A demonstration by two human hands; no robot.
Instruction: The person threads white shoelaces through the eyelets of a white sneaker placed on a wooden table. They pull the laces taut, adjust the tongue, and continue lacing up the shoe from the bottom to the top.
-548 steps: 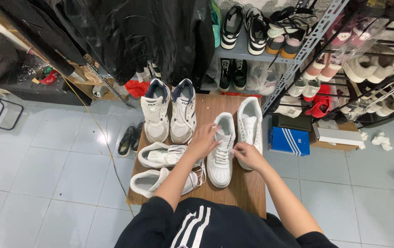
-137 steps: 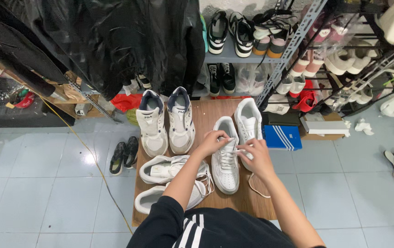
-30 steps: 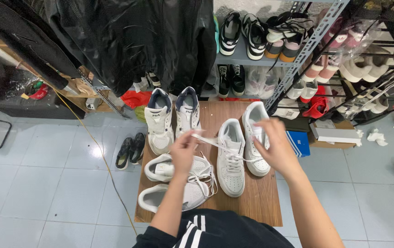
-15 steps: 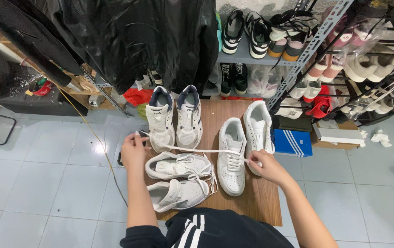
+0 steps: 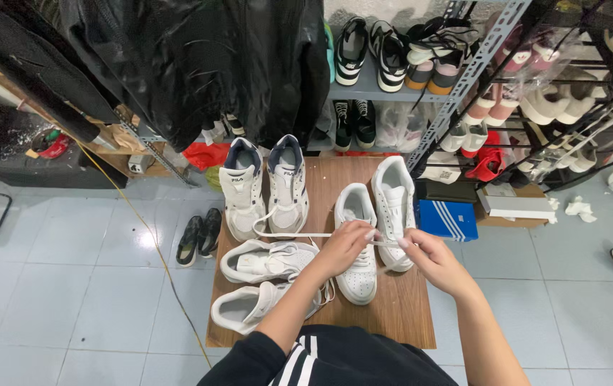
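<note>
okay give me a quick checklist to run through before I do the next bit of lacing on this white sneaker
1. Left hand pinches the white lace over the white sneaker: ok.
2. Right hand has the other end: cannot tell, its fingertips meet the left hand and hide the lace.
3. Lace free of the neighbouring navy-trimmed pair: not ok, the loose run lies beside their toes.
4. Sneaker flat and toe-down toward you on the wooden table: ok.
5. Its partner shoe is not under the lace: ok.
6. Lace threaded evenly through the eyelets: cannot tell, hands cover them.
</note>
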